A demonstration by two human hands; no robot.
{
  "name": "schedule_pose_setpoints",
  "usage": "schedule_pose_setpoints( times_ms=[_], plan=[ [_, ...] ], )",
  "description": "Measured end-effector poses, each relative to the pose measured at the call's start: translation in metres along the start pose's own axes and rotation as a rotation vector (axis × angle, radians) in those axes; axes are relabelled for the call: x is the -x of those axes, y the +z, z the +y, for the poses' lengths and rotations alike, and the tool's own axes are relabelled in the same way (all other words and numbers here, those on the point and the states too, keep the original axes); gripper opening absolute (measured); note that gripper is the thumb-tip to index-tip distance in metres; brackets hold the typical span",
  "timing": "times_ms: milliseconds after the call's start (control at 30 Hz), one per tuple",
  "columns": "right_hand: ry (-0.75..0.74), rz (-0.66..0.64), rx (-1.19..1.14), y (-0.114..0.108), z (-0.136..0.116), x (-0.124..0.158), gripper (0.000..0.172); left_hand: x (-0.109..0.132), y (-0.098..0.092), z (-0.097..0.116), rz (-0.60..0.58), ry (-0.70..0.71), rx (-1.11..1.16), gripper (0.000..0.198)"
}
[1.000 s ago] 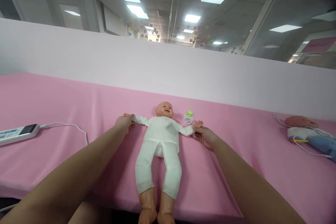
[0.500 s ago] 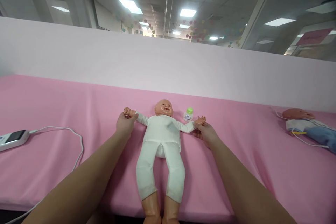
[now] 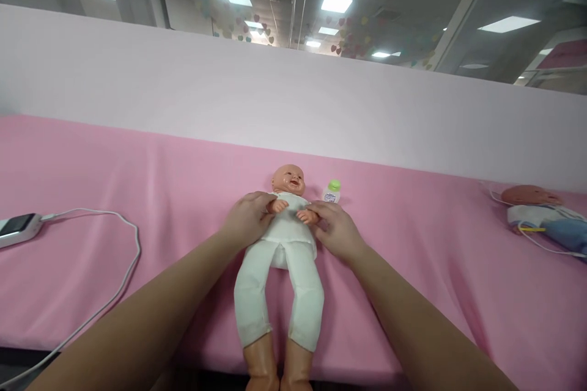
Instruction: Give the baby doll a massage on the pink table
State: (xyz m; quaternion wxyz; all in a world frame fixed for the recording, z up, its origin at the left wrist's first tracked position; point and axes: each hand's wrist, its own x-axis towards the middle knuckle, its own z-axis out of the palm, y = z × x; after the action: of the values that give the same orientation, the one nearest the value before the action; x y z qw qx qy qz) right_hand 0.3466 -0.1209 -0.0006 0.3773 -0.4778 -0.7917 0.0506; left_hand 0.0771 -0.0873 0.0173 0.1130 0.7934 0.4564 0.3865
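Both of the doll's arms have come in from their outspread pose, so its small hands now lie over its chest, near each other but apart; the left hand and right hand have travelled inward with them, each closed round one of the doll's wrists, the thumbs partly hidden; as I judge it, the work in hand has gone from the opened-out part of an arm movement to the folded-in part; the doll itself lies face up on the pink surface, head towards the back edge, feet at the front edge, its trunk and legs much as they were; the green-capped bottle stays beside its head, between it and the right end, untouched.
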Motion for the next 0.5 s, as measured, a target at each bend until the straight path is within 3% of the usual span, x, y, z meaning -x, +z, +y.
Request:
schedule_pose_setpoints(
  times_ms=[133, 267, 400, 500],
  plan=[
    [-0.071, -0.085, 0.169, 0.007, -0.003, 0.001, 0.050, -0.002, 0.000, -0.010, -0.137, 0.228, -0.152, 0.050],
    [-0.071, -0.098, 0.213, 0.013, -0.009, 0.002, 0.050, -0.001, 0.001, -0.017, -0.163, 0.288, -0.135, 0.055],
    [0.025, -0.044, 0.026, 0.011, -0.010, 0.002, 0.047, 0.000, 0.001, -0.018, -0.071, 0.093, 0.024, 0.042],
    [0.270, 0.070, -0.282, 0.003, 0.001, 0.001, 0.040, -0.001, -0.002, -0.021, 0.047, -0.180, 0.223, 0.036]
  ],
)
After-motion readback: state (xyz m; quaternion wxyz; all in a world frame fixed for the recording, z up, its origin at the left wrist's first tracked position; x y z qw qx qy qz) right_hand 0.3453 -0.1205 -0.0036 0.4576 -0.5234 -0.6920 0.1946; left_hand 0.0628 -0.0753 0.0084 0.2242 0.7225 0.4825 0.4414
